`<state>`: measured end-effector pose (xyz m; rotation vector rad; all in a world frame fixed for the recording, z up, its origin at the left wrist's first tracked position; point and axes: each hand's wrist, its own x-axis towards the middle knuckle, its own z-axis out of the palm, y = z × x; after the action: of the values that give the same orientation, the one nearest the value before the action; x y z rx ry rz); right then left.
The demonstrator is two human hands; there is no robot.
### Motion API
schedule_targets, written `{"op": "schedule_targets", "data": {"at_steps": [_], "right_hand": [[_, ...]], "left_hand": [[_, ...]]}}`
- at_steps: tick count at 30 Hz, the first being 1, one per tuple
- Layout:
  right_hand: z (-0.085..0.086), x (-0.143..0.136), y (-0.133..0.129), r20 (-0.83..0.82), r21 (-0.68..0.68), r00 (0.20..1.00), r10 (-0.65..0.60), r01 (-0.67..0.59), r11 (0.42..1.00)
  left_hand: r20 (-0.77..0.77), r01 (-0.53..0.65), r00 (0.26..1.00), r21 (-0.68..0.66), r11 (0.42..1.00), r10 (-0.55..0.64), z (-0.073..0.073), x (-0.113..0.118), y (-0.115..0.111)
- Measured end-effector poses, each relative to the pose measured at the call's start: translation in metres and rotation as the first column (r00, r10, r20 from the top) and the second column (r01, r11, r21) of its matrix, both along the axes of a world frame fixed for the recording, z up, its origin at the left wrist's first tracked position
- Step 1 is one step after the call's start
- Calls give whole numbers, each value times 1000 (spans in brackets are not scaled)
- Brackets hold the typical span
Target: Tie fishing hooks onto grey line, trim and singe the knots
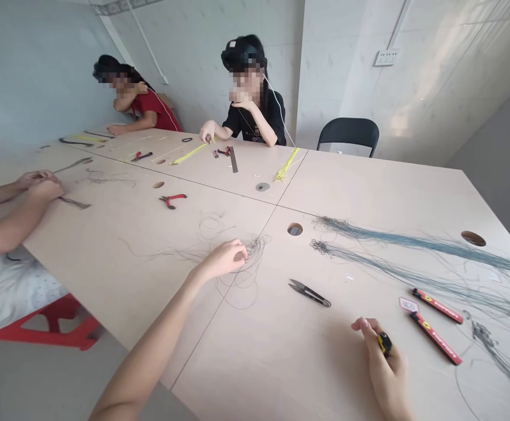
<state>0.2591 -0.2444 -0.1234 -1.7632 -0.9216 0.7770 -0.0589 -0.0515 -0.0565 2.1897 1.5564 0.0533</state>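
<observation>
My left hand [226, 257] is closed, its fingertips pinching at a loose pile of thin grey lines with small dark hooks [254, 248]; which strand it grips is partly hidden. In my right hand [386, 362], near the front edge, is a small black-and-yellow object [385, 344], wrapped by the fingers and mostly covered. Between the hands lie dark thread snips [311, 293]. Right of them are two red box cutters or similar red-handled sticks [437, 338]. A bundle of hooked lines [321, 247] stretches off to the right, beside a thicker bluish bundle [369, 234].
Red-handled pliers [173, 201] lie left of centre. Round holes [295, 229] pierce the tabletop. A co-worker's hands [42, 184] hold lines at left. Two people sit across the table, with yellow strands [286, 166] near them. A black chair [348, 135] stands behind.
</observation>
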Motion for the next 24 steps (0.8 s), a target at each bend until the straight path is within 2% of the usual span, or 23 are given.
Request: {"op": "schedule_targets", "data": {"at_steps": [13,24], "right_hand": [[-5,5,-1,7,-3,997,75,-75,997],[-7,7,-1,3,13,993,116,-117,993]], "left_hand": [[-57,-20,998,-94,995,15,10,11,13],[-89,-81,993,-38,996,77,11,14,8]]}}
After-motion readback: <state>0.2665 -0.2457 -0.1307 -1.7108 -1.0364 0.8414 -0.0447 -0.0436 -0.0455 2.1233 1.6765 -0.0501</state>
